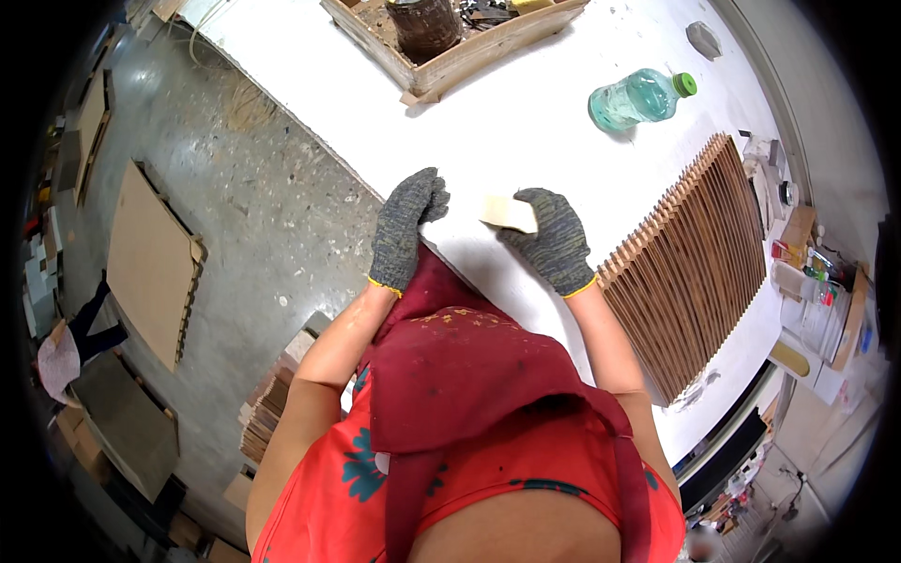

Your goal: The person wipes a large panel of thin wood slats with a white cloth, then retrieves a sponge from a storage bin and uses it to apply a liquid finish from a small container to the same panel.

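My right hand [556,240], in a dark grey knit glove with a yellow cuff, grips a pale yellow block [508,214] over the white tabletop. The block looks like a sponge or a piece of light wood; I cannot tell which. At the table's edge is my left hand [406,228] in a matching glove. Its fingers are curled together, and anything inside them is hidden. A stack of thin brown wooden slats [690,272] lies on the table beyond my right wrist. Farther off, a greenish clear bottle [640,99] with a green cap rests on its side.
At the table's far side sits a shallow wooden tray [497,58] with a dark jar [424,26] in it. A small grey lump [704,40] is at the far right. Flat boards [150,263] stand over the concrete floor on the left, where another person [60,364] appears.
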### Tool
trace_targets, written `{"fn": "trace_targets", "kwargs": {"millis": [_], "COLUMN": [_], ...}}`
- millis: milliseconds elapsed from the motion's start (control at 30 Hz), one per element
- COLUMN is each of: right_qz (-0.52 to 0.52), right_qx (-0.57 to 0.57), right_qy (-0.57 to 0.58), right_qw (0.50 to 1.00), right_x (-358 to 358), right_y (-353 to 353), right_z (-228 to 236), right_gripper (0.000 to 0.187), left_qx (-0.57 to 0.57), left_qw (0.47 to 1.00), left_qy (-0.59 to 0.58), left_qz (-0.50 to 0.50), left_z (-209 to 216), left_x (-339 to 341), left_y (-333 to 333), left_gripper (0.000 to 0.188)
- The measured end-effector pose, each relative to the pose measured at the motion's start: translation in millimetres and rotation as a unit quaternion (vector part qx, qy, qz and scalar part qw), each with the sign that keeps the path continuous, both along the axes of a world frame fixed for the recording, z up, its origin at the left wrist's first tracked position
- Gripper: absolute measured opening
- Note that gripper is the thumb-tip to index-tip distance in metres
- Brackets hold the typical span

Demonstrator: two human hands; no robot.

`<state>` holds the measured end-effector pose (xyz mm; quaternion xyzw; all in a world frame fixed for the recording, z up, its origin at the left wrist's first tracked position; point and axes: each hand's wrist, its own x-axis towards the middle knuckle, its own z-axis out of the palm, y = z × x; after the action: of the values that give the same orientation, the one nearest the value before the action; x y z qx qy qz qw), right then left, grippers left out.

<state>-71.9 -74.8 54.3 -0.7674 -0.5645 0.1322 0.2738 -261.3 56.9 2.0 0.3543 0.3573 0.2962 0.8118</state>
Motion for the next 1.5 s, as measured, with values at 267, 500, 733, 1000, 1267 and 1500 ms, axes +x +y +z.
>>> {"fn": "trace_targets", "kwargs": {"millis": [267,500,733,1000,1267,1500], "right_qz": [-0.145,-0.172,-0.108,-0.248,-0.223,-0.245], "right_qx": [-0.022,0.037,0.029,0.042,0.095,0.103], "right_qy": [0.062,0.076,0.115,0.476,0.606,0.806], "right_qw": [0.987,0.982,0.987,0.843,0.758,0.529], "right_x": [31.6,15.5,8.0,-11.7,-22.1,-27.4], "right_y": [-8.2,0.2,-12.4,-21.4,-17.9,-17.6], "right_z": [8.7,22.8,21.9,7.4,20.9,16.6], "right_gripper": [0.044,0.044,0.062,0.08,0.057,0.051], "left_qx": [-0.016,-0.031,-0.038,0.112,0.088,0.0], "left_qw": [0.999,0.999,0.999,0.973,0.968,0.979], "left_qy": [-0.011,-0.003,-0.007,-0.055,0.027,-0.105], "left_qz": [0.034,0.028,0.005,-0.196,-0.235,-0.174], "left_z": [-4.2,-5.7,0.0,64.3,74.2,71.1], "left_x": [-4.0,-3.1,2.9,29.8,35.4,38.4], "left_y": [-0.8,5.5,5.8,-6.2,-7.7,-11.0], "left_gripper": [0.037,0.036,0.039,0.078,0.08,0.083]}}
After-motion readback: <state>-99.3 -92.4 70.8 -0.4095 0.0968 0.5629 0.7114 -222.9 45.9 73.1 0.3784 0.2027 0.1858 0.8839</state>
